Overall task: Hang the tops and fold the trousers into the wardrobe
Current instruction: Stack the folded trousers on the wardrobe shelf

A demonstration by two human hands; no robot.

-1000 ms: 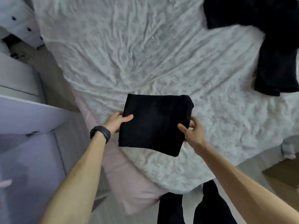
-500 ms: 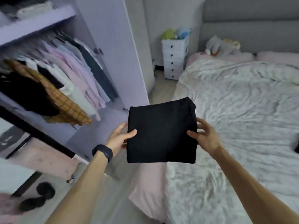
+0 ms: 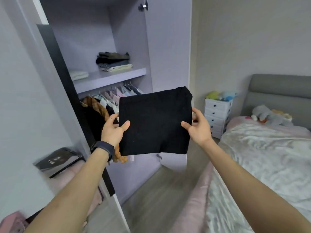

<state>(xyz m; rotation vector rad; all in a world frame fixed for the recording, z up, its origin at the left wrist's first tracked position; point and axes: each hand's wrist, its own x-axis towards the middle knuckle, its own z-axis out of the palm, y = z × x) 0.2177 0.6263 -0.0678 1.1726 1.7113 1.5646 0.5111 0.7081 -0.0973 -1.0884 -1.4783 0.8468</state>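
Upper left: wardrobe shelf (image 3: 107, 79) w/ stack of folded clothes (image 3: 114, 62). Mid-air, left hand (image 3: 114, 132) pinches one side of the folded black trousers (image 3: 154, 121), right hand (image 3: 198, 130) the other. Shelf lies up & left of both grips; left hand nearer.

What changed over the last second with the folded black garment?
The folded black fabric trousers went from just above the white floral bed sheet to raised before the open lilac wardrobe, below its shelf of stacked clothes. Unchanged: left hand and right hand grip its side edges, thumbs on top; still folded.
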